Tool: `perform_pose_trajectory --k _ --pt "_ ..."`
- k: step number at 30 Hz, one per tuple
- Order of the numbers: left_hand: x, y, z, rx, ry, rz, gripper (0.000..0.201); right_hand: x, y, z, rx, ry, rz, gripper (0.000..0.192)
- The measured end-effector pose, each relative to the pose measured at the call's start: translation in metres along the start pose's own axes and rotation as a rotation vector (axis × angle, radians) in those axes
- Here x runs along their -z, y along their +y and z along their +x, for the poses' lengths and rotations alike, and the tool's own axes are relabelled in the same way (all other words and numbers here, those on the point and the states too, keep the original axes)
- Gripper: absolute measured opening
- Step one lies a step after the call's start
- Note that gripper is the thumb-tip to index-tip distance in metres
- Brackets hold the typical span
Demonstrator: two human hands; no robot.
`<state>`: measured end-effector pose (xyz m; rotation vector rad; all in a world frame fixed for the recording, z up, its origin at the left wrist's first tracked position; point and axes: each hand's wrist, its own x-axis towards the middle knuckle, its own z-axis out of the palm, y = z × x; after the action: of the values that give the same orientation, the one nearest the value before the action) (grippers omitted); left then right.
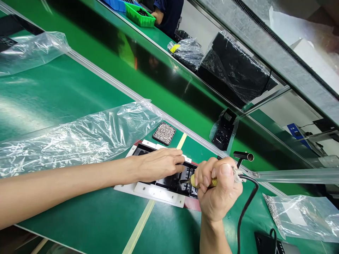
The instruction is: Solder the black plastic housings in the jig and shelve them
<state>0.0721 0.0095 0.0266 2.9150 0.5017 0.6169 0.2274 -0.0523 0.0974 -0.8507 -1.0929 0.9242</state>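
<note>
Right hand (218, 190) clenched around the electric screwdriver (203, 182), its axis pointing left into the black part (174, 181), which the left hand (159, 164) presses flat

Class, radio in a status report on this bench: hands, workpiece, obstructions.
Right hand gripping electric screwdriver. Left hand steadying black part in white fixture. Nothing obstructing.

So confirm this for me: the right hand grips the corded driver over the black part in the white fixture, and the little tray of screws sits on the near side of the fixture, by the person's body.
Not quite. In the head view the tray of screws lies on the far side of the white fixture, toward the conveyor rail. The rest holds: the right hand grips the corded driver over the black part.
</note>
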Motion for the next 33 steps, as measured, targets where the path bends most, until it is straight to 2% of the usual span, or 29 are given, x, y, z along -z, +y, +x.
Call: perform_pose_trajectory --k 5,10,13,19,26,33 --pt "0.004 -0.001 0.0 0.114 0.015 -0.134 0.029 0.001 0.001 -0.002 0.006 -0.004 0.001 0.033" --pt "0.002 0.0 0.0 0.061 0.001 -0.066 0.031 0.0 0.001 -0.003 0.003 -0.002 0.0 0.032" --pt "0.004 0.0 0.001 0.074 0.029 -0.1 0.03 -0.001 0.001 -0.003 0.016 0.001 -0.004 0.033" --pt "0.022 0.0 0.006 0.246 0.199 -0.328 0.03 -0.001 0.001 -0.004 0.026 0.005 -0.011 0.031" --pt "0.038 0.013 0.013 0.436 0.372 -0.515 0.026 -0.003 0.003 -0.007 0.036 -0.025 0.019 0.03" --pt "0.067 0.041 0.032 0.493 0.503 -0.656 0.03 0.0 0.015 -0.013 0.009 0.006 -0.027 0.026"
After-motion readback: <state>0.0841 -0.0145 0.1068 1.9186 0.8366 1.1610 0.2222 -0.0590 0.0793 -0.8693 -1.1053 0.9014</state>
